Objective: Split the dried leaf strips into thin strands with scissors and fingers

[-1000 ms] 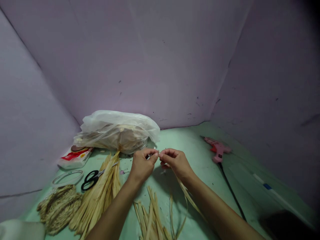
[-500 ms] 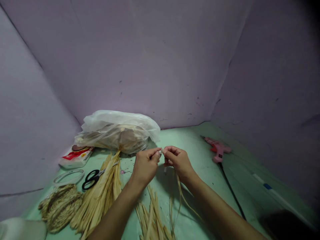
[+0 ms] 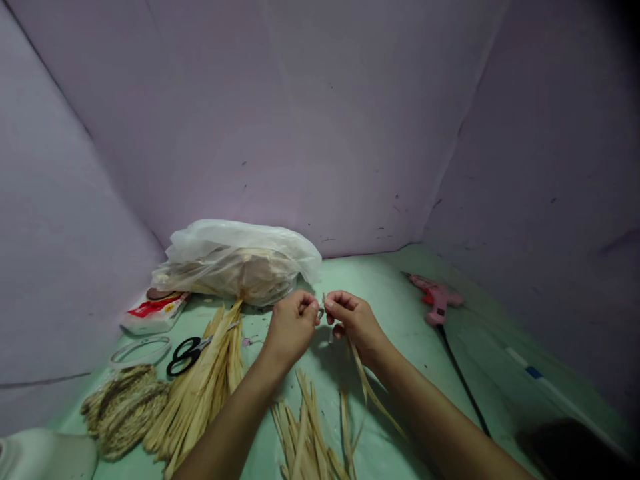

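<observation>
My left hand [image 3: 293, 328] is closed, its thumb and fingers pinching a thin pale band [image 3: 321, 312] whose full shape is hidden. Close beside it, my right hand [image 3: 355, 323] pinches a dried straw strip [image 3: 359, 363]. The strip's tip pokes up between thumb and forefinger, and its long tail hangs under the palm towards the right forearm. A small white end shows below the right fingers; what it belongs to I cannot tell. Loose straw strips [image 3: 305, 433] lie on the table below both hands.
Left of the hands are a straw bundle [image 3: 200, 393], black-handled scissors [image 3: 185, 357], a white hoop [image 3: 140, 352] and braided straw pieces [image 3: 125, 410]. Behind stands a plastic bag [image 3: 245, 263] beside a red-and-white packet [image 3: 156, 312]. A pink glue gun [image 3: 437, 300] with its cord lies right.
My left fingers have curled and drawn slightly back from the right fingertips. The straw tip now stands higher in my right pinch, and its tail has shifted a little.
</observation>
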`<state>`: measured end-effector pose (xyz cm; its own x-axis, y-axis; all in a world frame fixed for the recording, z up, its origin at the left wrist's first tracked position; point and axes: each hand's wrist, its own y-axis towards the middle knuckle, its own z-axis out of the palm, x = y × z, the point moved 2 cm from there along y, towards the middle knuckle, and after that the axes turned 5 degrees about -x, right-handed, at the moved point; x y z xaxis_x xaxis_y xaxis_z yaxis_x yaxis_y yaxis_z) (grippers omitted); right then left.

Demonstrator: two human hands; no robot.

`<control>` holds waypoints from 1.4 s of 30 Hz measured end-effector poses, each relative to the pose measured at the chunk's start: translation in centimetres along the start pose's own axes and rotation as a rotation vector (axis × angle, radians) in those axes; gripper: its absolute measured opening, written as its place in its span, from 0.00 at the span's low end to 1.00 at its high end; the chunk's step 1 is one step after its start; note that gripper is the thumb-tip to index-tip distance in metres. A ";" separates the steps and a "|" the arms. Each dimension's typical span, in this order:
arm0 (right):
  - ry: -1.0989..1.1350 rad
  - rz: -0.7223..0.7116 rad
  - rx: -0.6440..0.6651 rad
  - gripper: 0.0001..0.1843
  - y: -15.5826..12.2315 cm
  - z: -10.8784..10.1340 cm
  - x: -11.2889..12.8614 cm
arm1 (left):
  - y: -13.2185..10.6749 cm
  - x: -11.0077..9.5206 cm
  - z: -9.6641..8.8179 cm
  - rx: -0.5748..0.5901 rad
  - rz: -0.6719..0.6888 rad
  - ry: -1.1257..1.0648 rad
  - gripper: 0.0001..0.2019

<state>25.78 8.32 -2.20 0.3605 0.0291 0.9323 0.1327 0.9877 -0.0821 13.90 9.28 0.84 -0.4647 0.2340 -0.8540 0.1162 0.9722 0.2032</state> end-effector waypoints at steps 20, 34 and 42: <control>-0.307 -0.209 -0.159 0.07 0.0 0.0 -0.4 | -0.1 -0.1 -0.1 -0.028 0.071 0.326 0.08; -0.453 -0.327 -0.150 0.07 -0.8 0.4 0.4 | 0.2 -0.1 -1.2 0.073 0.050 0.300 0.09; -0.461 -0.355 -0.142 0.07 -0.5 0.2 0.1 | 0.4 0.5 -1.3 0.092 0.104 0.303 0.21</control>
<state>25.54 7.91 -1.99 -0.1621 -0.2044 0.9654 0.3054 0.9199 0.2461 12.56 9.79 1.13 -0.6844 0.3366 -0.6467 0.2497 0.9416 0.2259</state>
